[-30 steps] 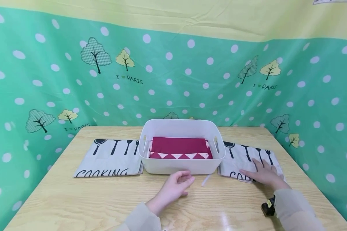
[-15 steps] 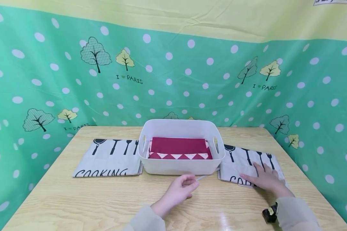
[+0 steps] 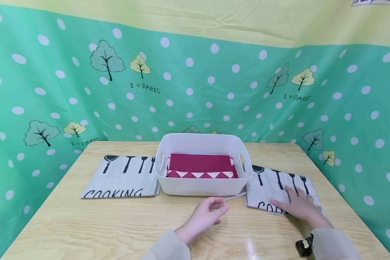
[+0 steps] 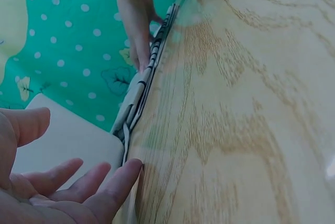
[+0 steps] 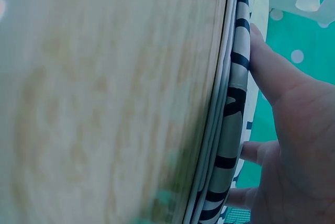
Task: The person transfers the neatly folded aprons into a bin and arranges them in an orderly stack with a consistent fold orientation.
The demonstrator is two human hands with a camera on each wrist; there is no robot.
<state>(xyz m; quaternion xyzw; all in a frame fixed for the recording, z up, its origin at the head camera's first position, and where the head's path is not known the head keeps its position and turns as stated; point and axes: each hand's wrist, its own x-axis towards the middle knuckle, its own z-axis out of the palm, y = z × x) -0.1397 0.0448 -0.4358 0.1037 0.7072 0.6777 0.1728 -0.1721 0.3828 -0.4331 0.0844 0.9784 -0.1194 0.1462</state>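
A white plastic basket (image 3: 201, 186) stands mid-table with a folded red cloth (image 3: 201, 167) inside. On either side of it lies a folded cream cloth printed with utensils and "COOKING": one on the left (image 3: 121, 177), one on the right (image 3: 273, 184). My right hand (image 3: 297, 206) lies flat on the right cloth, fingers straight; in the right wrist view the right hand (image 5: 285, 124) presses that cloth (image 5: 233, 109). My left hand (image 3: 212, 211) rests on the table in front of the basket, fingers loosely curled and holding nothing (image 4: 78, 182). A thin clear strip (image 3: 235, 196) lies just beyond its fingertips.
The wooden table (image 3: 100, 224) is walled on three sides by a green dotted curtain (image 3: 195, 90). A small black and yellow device (image 3: 303, 247) sits at my right wrist. Bare wood runs along the near edge.
My left hand slid a little right and its fingers curled slightly. The thin clear strip shifted and now lies flatter by the basket's front right corner. The right hand stayed on its cloth.
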